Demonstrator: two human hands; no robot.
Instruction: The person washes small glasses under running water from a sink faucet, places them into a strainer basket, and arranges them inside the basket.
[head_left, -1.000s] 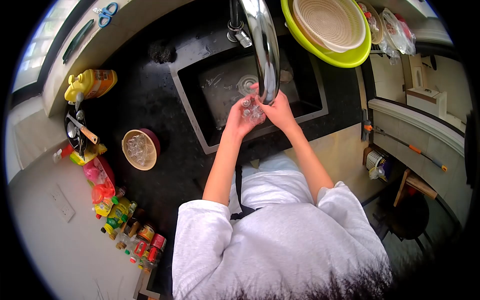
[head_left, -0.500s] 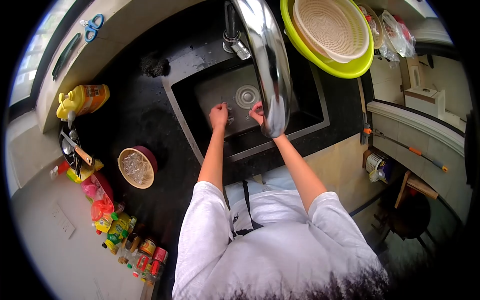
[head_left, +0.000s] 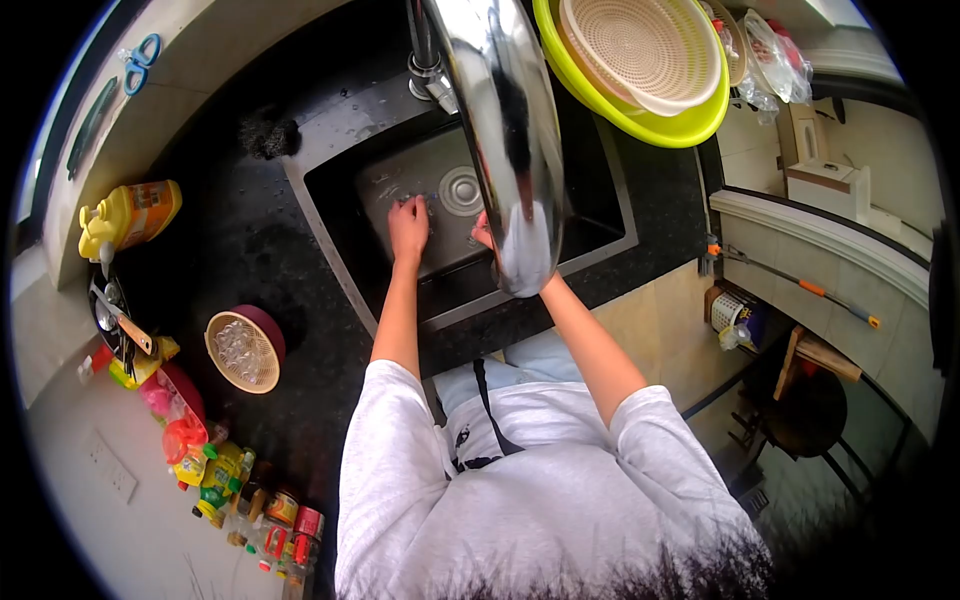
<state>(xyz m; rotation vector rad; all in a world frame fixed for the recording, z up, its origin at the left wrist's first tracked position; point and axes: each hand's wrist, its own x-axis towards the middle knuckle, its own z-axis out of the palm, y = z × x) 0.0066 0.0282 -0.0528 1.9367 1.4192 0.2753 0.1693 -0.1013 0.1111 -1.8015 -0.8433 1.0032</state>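
Head view: the left hand (head_left: 408, 228) is inside the rectangular dark-grey metal sink (head_left: 445, 250), fingers drawn together and pointing toward the far side; whether it grasps anything cannot be told. Small clear pieces (head_left: 388, 197) appear at its fingertips, over the sink floor, too small to identify. The right hand (head_left: 482, 232) is also in the sink, nearer the round metal drain (head_left: 461, 190), mostly hidden by the curved chrome faucet (head_left: 515, 130); its grip cannot be determined. Left of the sink, on the speckled black countertop (head_left: 310, 330), a round beige perforated basket (head_left: 213, 350) contains transparent rounded objects (head_left: 238, 347). A black wiry scourer (head_left: 268, 136) lies beside the sink's far-left corner. Right of the sink's far side, a cream perforated colander (head_left: 645, 50) rests in a lime-green basin (head_left: 680, 128).
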